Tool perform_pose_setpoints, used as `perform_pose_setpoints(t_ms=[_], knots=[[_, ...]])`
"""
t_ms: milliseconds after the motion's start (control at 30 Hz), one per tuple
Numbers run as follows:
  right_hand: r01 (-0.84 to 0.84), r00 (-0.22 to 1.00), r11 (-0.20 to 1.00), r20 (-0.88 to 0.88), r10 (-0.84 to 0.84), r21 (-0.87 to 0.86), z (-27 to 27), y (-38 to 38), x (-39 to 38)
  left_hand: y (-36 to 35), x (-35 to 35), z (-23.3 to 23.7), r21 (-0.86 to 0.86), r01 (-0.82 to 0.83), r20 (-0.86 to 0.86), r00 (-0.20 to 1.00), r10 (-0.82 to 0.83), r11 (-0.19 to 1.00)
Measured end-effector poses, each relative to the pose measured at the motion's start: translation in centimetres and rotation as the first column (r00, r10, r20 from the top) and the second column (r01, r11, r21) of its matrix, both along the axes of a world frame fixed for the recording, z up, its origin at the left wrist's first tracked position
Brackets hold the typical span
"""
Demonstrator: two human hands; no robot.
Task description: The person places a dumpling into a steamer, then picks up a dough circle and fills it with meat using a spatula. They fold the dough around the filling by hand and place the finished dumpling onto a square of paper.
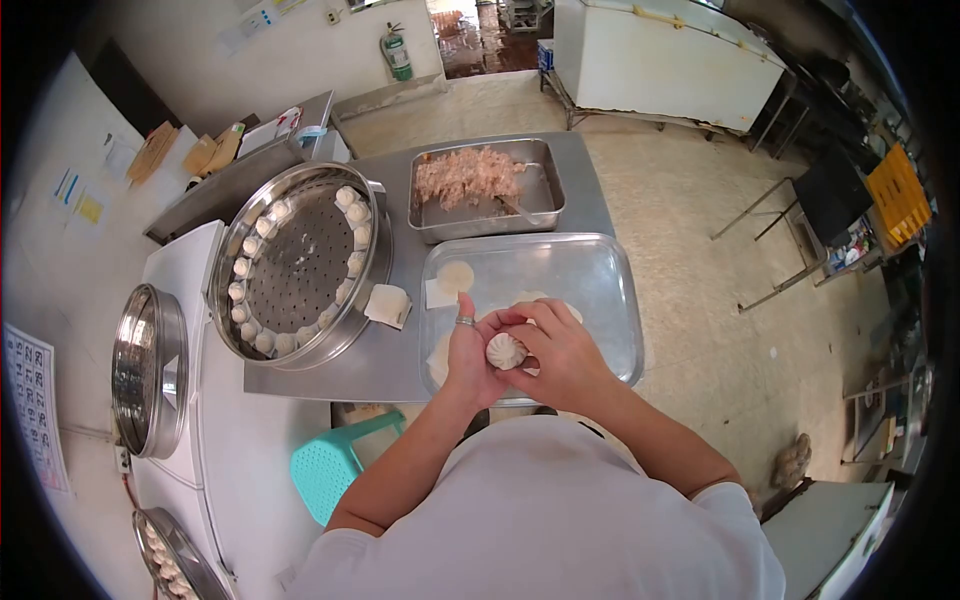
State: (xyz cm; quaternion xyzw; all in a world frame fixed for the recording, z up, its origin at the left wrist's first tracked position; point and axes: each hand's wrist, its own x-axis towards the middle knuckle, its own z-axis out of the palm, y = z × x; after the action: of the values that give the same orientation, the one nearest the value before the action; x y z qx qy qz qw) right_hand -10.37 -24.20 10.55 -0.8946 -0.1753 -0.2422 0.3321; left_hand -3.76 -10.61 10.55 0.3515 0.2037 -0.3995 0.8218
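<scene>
A small white pleated dumpling [506, 351], its folds gathered at the top, sits between my two hands over a metal tray [607, 290]. My left hand [470, 352] cups it from the left, a ring on one finger and the thumb pointing up. From the right, the curled fingers of my right hand [562, 352] close around it. A round dough wrapper [455, 277] lies on the tray's upper left. More pale wrappers are partly hidden beneath my hands.
Beyond the tray, a deep pan [487, 226] holds pinkish minced filling [468, 176] and a utensil. At left, a perforated steamer [300, 255] has dumplings around its edge, with a stack of square papers [388, 306] beside it. A turquoise stool [328, 468] stands below the table.
</scene>
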Motion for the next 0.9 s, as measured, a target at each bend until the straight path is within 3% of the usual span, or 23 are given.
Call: perform_pose_setpoints(t_ms=[100, 300, 500, 567, 633, 700, 900], knots=[[-0.029, 0.998, 0.999, -0.045, 0.031, 0.045, 1.0, -0.7, -0.6, 0.4, -0.3, -3.7, -0.155, 0.097, 0.127, 0.989, -0.077, 0.983], [-0.221, 0.974, 0.975, -0.058, 0.22, -0.009, -1.2, -3.0, -1.3, -1.8, -2.8, -3.3, 0.011, 0.021, 0.062, 0.998, -0.022, 1.0], [-0.321, 0.917, 0.946, -0.235, 0.322, 0.043, -1.3, -4.3, -0.7, -1.6, -3.4, -3.0, 0.031, 0.111, 0.048, 0.993, -0.112, 0.993], [-0.174, 0.886, 0.92, -0.351, 0.302, 0.353, -0.7, -4.8, -0.3, -1.3, -2.9, -3.4, -0.035, 0.18, 0.168, 0.971, -0.172, 0.983], [-0.01, 0.822, 0.755, -0.424, 0.379, 0.656, -0.2, -4.9, 0.2, -1.0, -2.3, -4.2, -0.079, 0.252, 0.244, 0.943, -0.226, 0.965], [0.163, 0.75, 0.437, -0.399, 0.527, 0.885, 0.0, -4.9, 1.0, -0.8, -1.5, -4.7, -0.11, 0.32, 0.278, 0.919, -0.28, 0.941], [0.301, 0.746, 0.27, -0.402, 0.531, 0.915, -0.1, -2.8, 3.1, -1.3, 0.4, -4.2, -0.041, 0.232, 0.26, 0.942, -0.214, 0.972]])
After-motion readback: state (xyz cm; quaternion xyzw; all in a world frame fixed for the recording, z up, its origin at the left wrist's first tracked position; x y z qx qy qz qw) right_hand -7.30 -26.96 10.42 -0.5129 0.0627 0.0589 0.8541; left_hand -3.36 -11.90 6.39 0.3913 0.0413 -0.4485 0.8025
